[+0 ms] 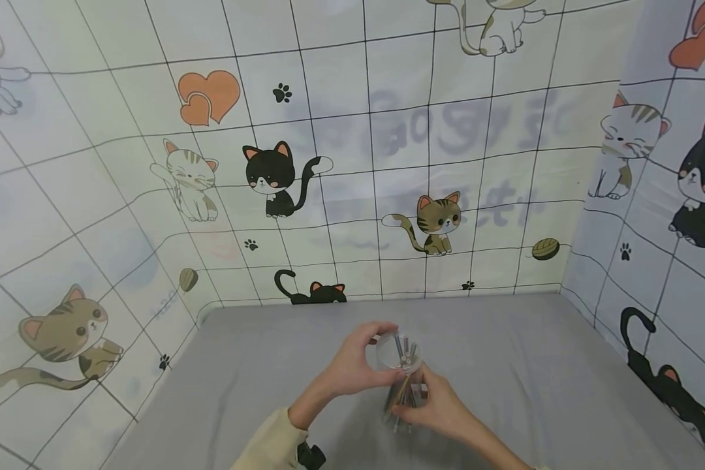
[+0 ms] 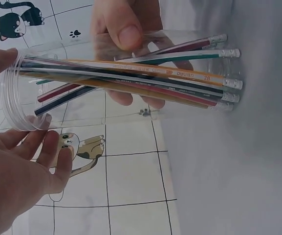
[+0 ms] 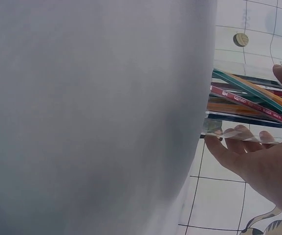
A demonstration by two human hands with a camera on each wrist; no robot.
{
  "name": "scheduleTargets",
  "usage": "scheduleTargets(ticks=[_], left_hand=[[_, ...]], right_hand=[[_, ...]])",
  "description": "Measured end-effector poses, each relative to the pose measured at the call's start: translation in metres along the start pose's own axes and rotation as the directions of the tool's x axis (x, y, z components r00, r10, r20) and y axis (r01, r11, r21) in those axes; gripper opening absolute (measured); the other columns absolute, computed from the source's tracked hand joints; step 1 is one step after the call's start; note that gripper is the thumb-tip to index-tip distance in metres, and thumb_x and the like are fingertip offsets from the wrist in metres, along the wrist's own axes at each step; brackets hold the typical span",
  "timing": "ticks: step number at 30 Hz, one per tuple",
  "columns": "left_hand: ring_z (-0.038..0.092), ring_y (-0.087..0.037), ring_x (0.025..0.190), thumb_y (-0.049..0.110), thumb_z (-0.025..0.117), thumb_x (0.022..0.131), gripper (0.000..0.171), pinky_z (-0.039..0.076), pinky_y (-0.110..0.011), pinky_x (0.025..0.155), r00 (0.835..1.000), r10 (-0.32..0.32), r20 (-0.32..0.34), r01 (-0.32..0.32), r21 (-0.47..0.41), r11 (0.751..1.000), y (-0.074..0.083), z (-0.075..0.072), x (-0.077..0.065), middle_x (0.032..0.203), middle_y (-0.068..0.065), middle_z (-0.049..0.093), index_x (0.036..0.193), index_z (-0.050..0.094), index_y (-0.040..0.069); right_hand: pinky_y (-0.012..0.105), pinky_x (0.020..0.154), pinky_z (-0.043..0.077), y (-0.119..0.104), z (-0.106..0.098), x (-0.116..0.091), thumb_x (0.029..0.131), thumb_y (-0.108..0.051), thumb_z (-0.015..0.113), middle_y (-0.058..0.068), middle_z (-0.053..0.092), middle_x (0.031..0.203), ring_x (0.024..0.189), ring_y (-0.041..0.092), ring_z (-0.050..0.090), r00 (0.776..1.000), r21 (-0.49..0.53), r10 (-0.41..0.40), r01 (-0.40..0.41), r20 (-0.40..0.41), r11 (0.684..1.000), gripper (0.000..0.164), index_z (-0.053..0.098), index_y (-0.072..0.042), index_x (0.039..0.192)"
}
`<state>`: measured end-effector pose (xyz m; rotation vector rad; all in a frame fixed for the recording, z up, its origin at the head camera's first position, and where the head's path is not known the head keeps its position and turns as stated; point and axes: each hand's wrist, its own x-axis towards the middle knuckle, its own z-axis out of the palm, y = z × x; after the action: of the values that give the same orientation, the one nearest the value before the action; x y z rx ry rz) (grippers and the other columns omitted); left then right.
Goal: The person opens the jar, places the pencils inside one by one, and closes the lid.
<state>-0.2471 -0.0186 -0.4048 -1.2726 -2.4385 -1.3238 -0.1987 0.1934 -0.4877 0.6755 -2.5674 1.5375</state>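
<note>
A tall clear plastic jar (image 2: 82,117) stands upright on the grey cloth, holding several pencils (image 2: 180,74) in yellow, green, red and dark colours. Their eraser ends point down at the jar's bottom. My left hand (image 1: 352,365) curls its thumb and fingers round the ridged rim (image 2: 14,98) at the top. Whether a clear lid sits there, I cannot tell. Lower down, my right hand (image 1: 443,403) grips the jar's body, thumb on one side and fingers on the other. In the right wrist view, that hand (image 3: 265,159) partly hides the jar.
Grey cloth (image 1: 258,365) covers the table. Behind it and along both sides hang white gridded sheets (image 1: 341,241) printed with cartoon cats, hearts and paw marks. A pale yellow sleeve (image 1: 270,444) covers the left forearm, with a black item at its cuff.
</note>
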Motion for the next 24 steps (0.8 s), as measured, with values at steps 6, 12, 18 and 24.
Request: scheduleTargets(ticks=[6,12,18,24], left_hand=[[0.051,-0.016,0.123,0.020,0.084,0.080,0.065,0.045,-0.039,0.101,1.000,-0.003,0.011,0.004,-0.033,0.999,-0.004,-0.002,0.000,0.134,-0.001,0.059,0.138,0.056,0.010],[0.051,-0.016,0.115,0.022,0.088,0.076,0.067,0.045,-0.041,0.097,0.992,-0.048,-0.118,0.046,-0.020,0.999,0.004,0.010,-0.004,0.128,-0.002,0.057,0.133,0.056,0.008],[0.049,-0.018,0.105,0.032,0.091,0.070,0.067,0.044,-0.037,0.088,0.921,0.028,-0.388,0.024,0.129,0.991,0.011,0.036,-0.009,0.113,-0.007,0.055,0.119,0.054,0.004],[0.048,-0.018,0.104,0.036,0.090,0.071,0.067,0.044,-0.037,0.085,0.873,0.080,-0.481,0.004,0.171,0.985,0.012,0.048,-0.009,0.110,-0.009,0.056,0.118,0.055,0.004]], right_hand=[[0.050,0.084,0.056,0.000,0.001,0.000,0.081,-0.029,0.083,-0.005,0.063,0.099,0.106,0.025,0.062,1.000,0.008,0.010,-0.010,-0.001,1.000,0.072,0.046,-0.005,0.138],[0.050,0.087,0.055,0.001,0.000,0.001,0.083,-0.028,0.082,-0.002,0.063,0.100,0.104,0.022,0.062,1.000,0.038,0.027,-0.027,0.010,0.999,0.062,0.050,-0.007,0.132],[0.049,0.085,0.055,0.002,0.001,0.001,0.082,-0.028,0.083,0.005,0.066,0.117,0.111,0.029,0.062,1.000,0.037,0.014,-0.014,-0.003,0.999,0.069,0.048,-0.007,0.137],[0.047,0.084,0.056,0.002,-0.001,0.000,0.083,-0.028,0.083,0.009,0.066,0.120,0.110,0.027,0.062,1.000,0.034,-0.025,0.025,-0.013,0.999,0.072,0.046,-0.003,0.139]])
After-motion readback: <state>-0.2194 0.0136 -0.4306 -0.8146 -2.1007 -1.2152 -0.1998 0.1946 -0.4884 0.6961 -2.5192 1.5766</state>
